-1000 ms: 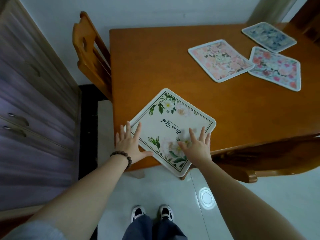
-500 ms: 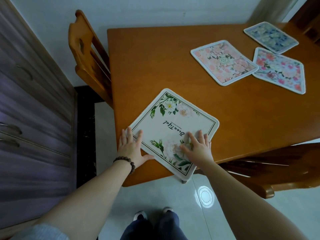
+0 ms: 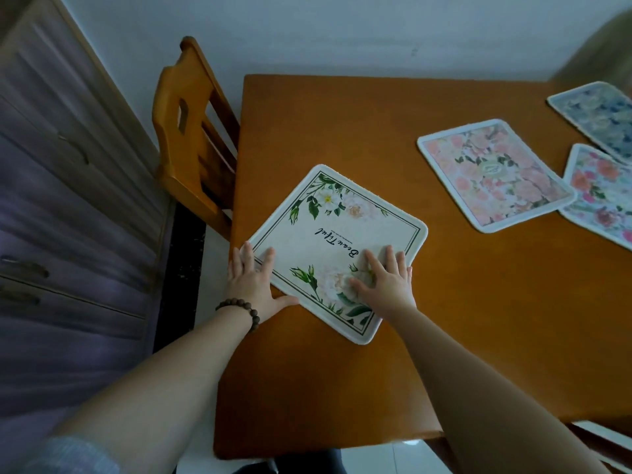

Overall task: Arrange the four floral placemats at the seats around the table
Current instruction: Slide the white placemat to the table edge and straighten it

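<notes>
A white placemat [image 3: 345, 234] with green leaves and black script lies skewed on the orange wooden table [image 3: 342, 124], near its left edge. My left hand [image 3: 251, 285] lies flat with spread fingers on the mat's left corner and the table beside it. My right hand [image 3: 384, 280] presses flat on the mat's near flower print. A pink floral placemat [image 3: 492, 174] lies at the right. A brighter pink one [image 3: 602, 196] touches it and is cut off by the frame. A blue floral placemat [image 3: 598, 116] lies at the far right.
A wooden chair [image 3: 191, 131] is tucked in at the table's left side. A tall cabinet with drawers [image 3: 68, 217] stands along the left. Another chair's wood shows at the bottom right [image 3: 602, 439]. A white wall runs behind the table.
Both hands have slid the white mat farther onto the table, away from the near edge it overhung. The view has moved forward over the tabletop.
</notes>
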A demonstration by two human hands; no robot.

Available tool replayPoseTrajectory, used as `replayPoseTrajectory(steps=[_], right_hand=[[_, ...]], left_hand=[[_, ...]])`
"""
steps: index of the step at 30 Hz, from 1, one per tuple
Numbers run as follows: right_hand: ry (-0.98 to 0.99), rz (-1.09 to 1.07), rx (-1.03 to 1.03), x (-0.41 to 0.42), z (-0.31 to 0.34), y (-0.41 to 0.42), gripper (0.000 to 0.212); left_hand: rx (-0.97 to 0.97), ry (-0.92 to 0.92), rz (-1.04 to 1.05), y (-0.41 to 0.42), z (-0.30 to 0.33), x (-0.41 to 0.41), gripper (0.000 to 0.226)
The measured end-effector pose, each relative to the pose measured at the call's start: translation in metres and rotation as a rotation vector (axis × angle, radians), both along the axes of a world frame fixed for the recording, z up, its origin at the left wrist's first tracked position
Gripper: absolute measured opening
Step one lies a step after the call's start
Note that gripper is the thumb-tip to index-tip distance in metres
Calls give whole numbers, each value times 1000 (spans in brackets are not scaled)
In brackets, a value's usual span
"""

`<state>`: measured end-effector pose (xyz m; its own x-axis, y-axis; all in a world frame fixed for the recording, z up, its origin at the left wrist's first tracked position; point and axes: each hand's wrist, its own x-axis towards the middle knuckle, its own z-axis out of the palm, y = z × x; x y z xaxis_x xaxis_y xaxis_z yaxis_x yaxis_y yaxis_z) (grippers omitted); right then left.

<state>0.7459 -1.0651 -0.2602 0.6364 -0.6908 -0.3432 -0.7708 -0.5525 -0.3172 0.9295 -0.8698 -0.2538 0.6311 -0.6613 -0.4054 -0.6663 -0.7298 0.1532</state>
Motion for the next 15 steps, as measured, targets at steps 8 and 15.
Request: replayPoseTrajectory(steps=[8, 15], right_hand=[[30, 118, 12, 66, 0, -68, 74], [32, 185, -23, 112, -2, -108, 75]], left_hand=[[13, -19, 94, -48, 1, 41, 116], [-15, -30, 137, -77, -4, 77, 116]])
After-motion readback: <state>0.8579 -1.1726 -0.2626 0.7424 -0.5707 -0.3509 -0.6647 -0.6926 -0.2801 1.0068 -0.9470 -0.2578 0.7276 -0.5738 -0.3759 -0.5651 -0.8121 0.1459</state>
